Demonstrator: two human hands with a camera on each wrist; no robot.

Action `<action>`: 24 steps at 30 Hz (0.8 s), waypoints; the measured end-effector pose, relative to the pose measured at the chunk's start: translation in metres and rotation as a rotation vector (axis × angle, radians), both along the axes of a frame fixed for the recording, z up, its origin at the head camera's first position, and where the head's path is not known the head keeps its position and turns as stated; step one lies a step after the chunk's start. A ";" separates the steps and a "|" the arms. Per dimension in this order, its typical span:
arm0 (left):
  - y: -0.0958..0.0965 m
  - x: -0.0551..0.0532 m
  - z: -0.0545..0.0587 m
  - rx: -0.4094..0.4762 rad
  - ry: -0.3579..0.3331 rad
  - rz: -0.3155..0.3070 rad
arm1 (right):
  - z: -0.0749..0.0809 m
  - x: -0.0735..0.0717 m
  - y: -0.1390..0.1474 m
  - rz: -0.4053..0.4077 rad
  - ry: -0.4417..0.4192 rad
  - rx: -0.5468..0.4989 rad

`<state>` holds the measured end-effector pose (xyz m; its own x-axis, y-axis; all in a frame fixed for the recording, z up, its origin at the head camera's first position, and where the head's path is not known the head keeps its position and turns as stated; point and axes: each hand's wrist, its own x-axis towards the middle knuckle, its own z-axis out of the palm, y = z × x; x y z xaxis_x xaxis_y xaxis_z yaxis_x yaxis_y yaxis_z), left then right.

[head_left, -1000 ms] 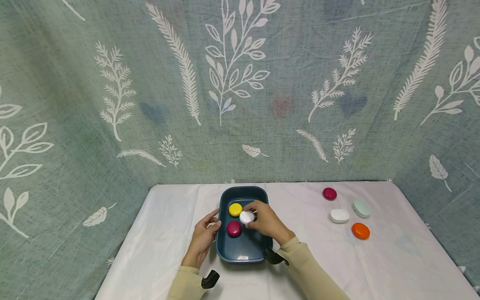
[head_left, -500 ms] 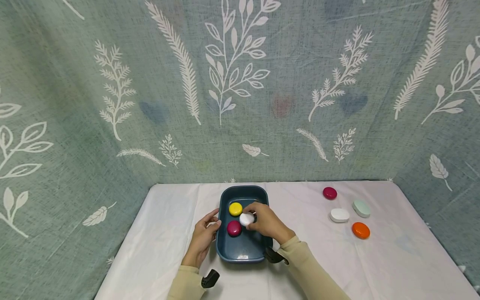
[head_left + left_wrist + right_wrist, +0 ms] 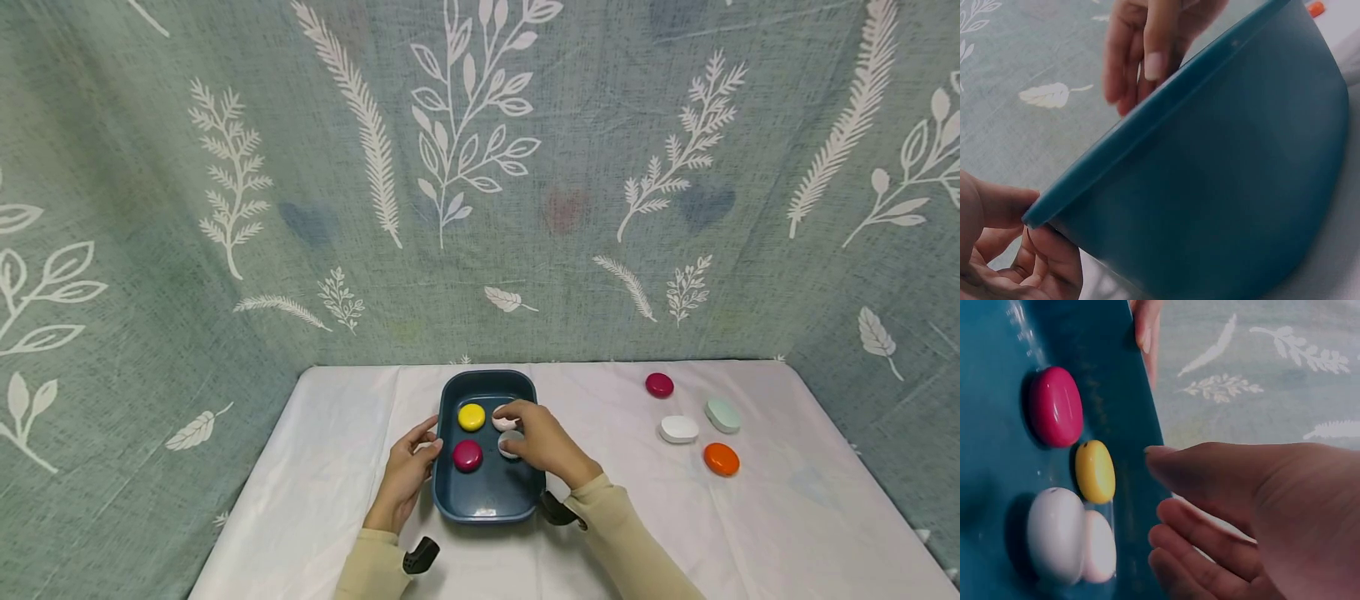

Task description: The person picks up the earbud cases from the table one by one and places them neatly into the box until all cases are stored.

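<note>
A dark blue rectangular tray point(image 3: 487, 500) stands on the white cloth. My left hand point(image 3: 408, 477) pinches its left rim, thumb above and fingers beneath in the left wrist view. Inside lie a smooth dark pink oval piece point(image 3: 467, 456), a yellow one point(image 3: 471, 417), a white one point(image 3: 1055, 535) and a pinkish-white one point(image 3: 1100, 547) beside it. Over the tray's right side hangs my right hand point(image 3: 551, 443), covering parts of the two pale pieces in the head view. Its thumb and fingers point(image 3: 1179, 515) are spread apart with nothing between them in the right wrist view.
To the right on the cloth lie a dark red piece point(image 3: 659, 385), a pale green one point(image 3: 722, 415), a white one point(image 3: 678, 429) and an orange one point(image 3: 722, 459). A green leaf-patterned curtain point(image 3: 480, 333) rises behind the table.
My right hand has let go of the white piece and drawn slightly right. That piece now lies farther right in the tray, and the pinkish-white one has come into sight. My left hand stays put.
</note>
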<state>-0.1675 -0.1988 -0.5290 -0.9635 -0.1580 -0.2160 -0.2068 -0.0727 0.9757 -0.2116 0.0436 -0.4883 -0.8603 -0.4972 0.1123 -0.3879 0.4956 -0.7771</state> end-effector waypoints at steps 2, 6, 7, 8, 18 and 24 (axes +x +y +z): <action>0.000 0.000 0.000 0.000 0.003 -0.002 | 0.001 0.001 0.005 -0.025 0.006 -0.027; 0.001 0.000 0.001 0.000 0.002 -0.005 | 0.002 0.003 0.015 -0.079 0.028 -0.081; 0.001 0.000 0.001 -0.001 0.003 -0.005 | 0.003 0.004 0.017 -0.096 0.029 -0.096; 0.001 0.001 0.001 -0.003 0.004 -0.007 | 0.003 0.005 0.020 -0.116 0.035 -0.108; 0.001 0.001 0.000 -0.008 0.001 -0.005 | -0.001 0.009 0.055 -0.276 0.094 -0.197; 0.000 0.000 -0.001 -0.009 0.008 -0.004 | -0.002 0.015 0.075 -0.339 0.104 -0.193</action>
<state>-0.1672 -0.1986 -0.5301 -0.9659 -0.1561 -0.2066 -0.1990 -0.0631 0.9780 -0.1963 0.1185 -0.4906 -0.9511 -0.1486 0.2708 -0.3089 0.4580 -0.8336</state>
